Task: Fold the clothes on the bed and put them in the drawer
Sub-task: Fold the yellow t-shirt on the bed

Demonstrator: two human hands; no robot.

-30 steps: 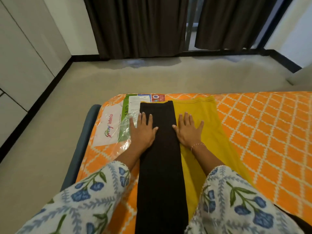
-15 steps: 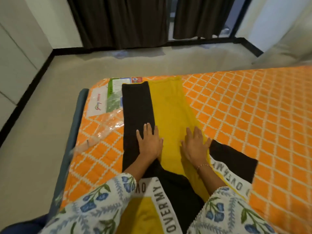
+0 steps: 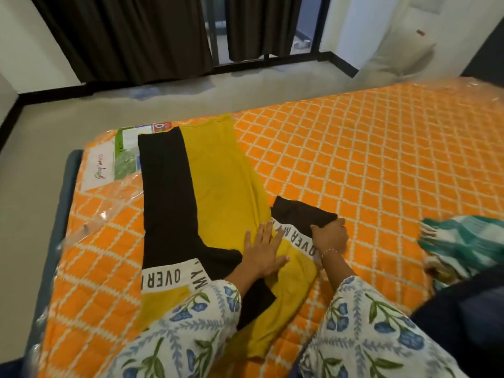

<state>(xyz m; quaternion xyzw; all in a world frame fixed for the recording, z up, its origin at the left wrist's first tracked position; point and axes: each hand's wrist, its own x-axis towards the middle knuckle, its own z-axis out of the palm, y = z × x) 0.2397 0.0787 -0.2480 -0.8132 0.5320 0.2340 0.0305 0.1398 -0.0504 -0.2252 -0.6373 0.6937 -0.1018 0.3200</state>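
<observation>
At the far left, pale floor [image 3: 41,170] runs beside a blue-grey bed frame [image 3: 64,203], with a white wall and dark skirting behind. Dark curtains [image 3: 128,34] hang at the back over a window with a dark frame. The bed [image 3: 381,159] carries an orange mattress with a white lattice pattern, wrapped in clear plastic [image 3: 92,214]; a printed label [image 3: 99,170] shows at its near-left corner. On that left part of the mattress the yellow-and-black garment [image 3: 218,186] lies spread flat, one black sleeve laid lengthwise along the yellow body, white bands with black lettering across it. The left hand [image 3: 261,255] presses flat on the yellow cloth, fingers straight, its grip released. Just to its right, the right hand [image 3: 330,236] has its grip clenched on the edge of the other black sleeve [image 3: 300,216], which lies folded beside the yellow body. Further right, a green-and-white striped cloth [image 3: 461,244] sits crumpled near the mattress edge, with something dark below it. A white pillow [image 3: 395,58] leans in the far right corner.
</observation>
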